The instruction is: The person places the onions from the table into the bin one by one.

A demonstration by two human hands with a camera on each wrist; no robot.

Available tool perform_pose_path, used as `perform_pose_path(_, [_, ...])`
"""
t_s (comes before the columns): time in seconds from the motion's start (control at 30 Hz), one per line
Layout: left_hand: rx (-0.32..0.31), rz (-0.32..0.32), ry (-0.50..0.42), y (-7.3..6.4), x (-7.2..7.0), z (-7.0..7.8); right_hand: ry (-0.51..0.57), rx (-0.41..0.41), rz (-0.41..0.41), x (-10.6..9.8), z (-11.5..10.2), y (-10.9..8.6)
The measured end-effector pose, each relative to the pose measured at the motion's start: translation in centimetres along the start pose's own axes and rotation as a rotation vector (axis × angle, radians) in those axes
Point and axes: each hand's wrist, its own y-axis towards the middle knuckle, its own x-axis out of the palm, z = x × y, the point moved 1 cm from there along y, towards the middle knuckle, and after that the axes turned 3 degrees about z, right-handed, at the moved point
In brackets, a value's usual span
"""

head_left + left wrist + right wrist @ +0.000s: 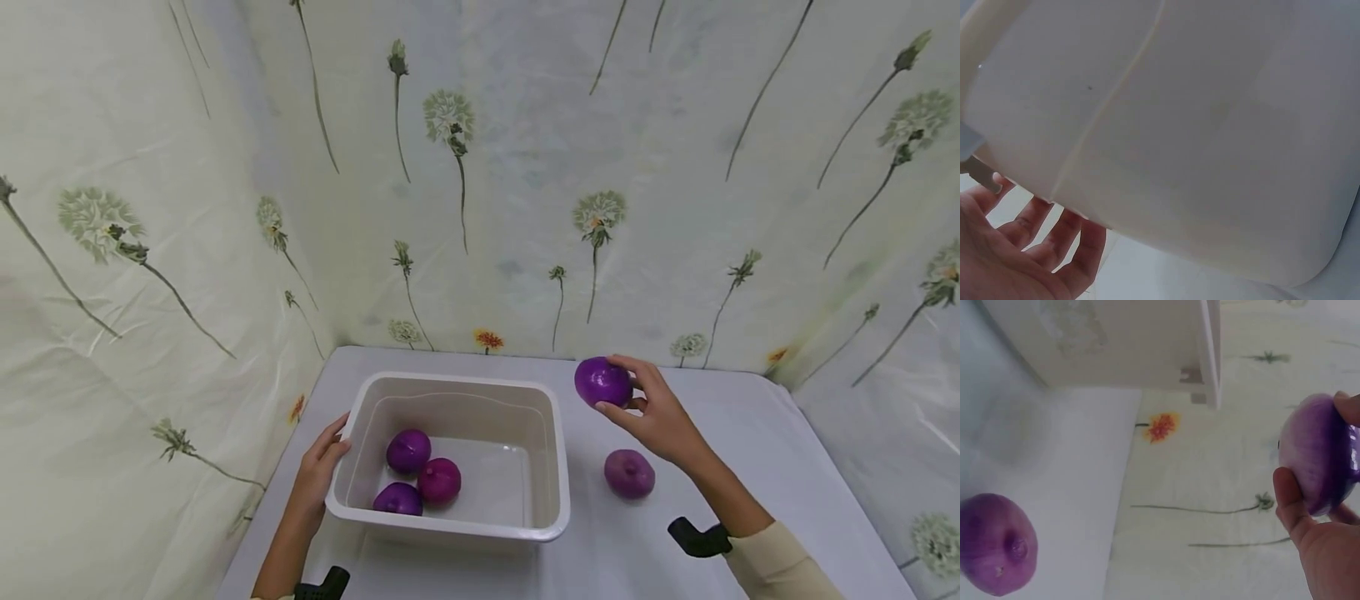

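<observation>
My right hand (652,417) holds a shiny purple onion (602,382) above the back of the table, right of a white plastic tub (558,467). In the right wrist view, thumb and fingers pinch this onion (1316,456) at its sides. My left hand (318,471) rests against the tub's left side; the left wrist view shows its fingers (1088,253) slightly bent, tips touching the outer wall (1197,144). Inside the tub, toward its left, lie two purple onions (408,451) and a redder one (439,482). Another onion (629,474) sits on the table below my right hand.
A pale cloth covers the table (720,400). Flower-patterned sheeting (517,167) hangs behind it and along both sides. The tub's raised rim (465,382) stands between the onions inside and the one on the table.
</observation>
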Motion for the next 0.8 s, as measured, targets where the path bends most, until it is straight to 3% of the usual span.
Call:
perform_pose_path(0.47, [0.003,0.004,0.010,0.1,0.0,0.0,0.027,-0.159,-0.130,2.5,-5.0,3.6])
perform_pose_path(0.8, [0.001,0.012,-0.002,0.2,0.1,-0.2,0.083,-0.234,-0.225,6.2,-8.0,6.3])
